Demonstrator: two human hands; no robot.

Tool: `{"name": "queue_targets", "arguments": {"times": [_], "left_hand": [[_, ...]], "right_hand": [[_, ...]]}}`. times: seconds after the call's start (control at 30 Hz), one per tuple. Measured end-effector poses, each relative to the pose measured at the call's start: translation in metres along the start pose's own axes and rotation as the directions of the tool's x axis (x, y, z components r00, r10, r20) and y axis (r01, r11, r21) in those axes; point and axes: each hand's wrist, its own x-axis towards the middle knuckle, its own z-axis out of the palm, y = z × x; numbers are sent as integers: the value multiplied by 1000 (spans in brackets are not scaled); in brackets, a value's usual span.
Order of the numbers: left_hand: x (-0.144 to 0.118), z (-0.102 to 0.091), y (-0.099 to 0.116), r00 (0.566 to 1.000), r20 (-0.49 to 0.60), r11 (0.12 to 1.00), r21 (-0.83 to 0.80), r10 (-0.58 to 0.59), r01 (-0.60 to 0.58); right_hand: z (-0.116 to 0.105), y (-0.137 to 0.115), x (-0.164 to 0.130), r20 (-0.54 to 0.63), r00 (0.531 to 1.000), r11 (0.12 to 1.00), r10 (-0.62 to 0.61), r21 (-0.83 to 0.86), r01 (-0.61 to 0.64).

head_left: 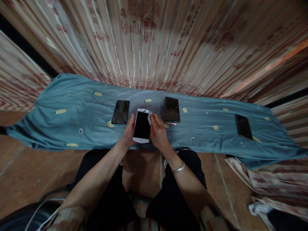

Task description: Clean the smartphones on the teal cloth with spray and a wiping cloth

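Note:
A white smartphone (141, 126) with a dark screen is held up in front of me, over the near edge of the cloth-covered surface. My left hand (128, 131) grips its left side, thumb along the edge. At its upper right edge, my right hand (158, 130) is closed with the fingers around a small whitish piece, perhaps a cloth (150, 118), pressed against the phone; its exact kind is hard to make out. Left of the white phone lies a black smartphone (120, 112). To the right sits a stack of dark phones (172, 110), screen up.
Another dark phone (243, 127) lies far to the right. The blue-green patterned cloth (91, 128) is draped over a long, narrow surface. Patterned curtains (154, 48) hang close behind it. A white cable (42, 208) loops at the lower left.

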Motion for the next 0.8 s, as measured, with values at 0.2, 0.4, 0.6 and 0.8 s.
{"name": "queue_targets", "arguments": {"times": [0.2, 0.4, 0.6, 0.8], "left_hand": [[-2, 3, 8, 1000, -30, 1000, -26, -4, 3], [-5, 6, 16, 997, -80, 998, -55, 15, -19], [-5, 7, 17, 991, -120, 998, -34, 50, -55], [2, -1, 18, 979, -167, 993, 8, 113, -114]], "right_hand": [[-1, -5, -5, 10, 997, 997, -76, 19, 76], [-4, -16, -16, 78, 990, 993, -121, 13, 121], [-11, -24, -23, 151, 980, 991, -130, 1, 131], [-7, -26, -34, 120, 971, 975, -205, -60, 213]]}}
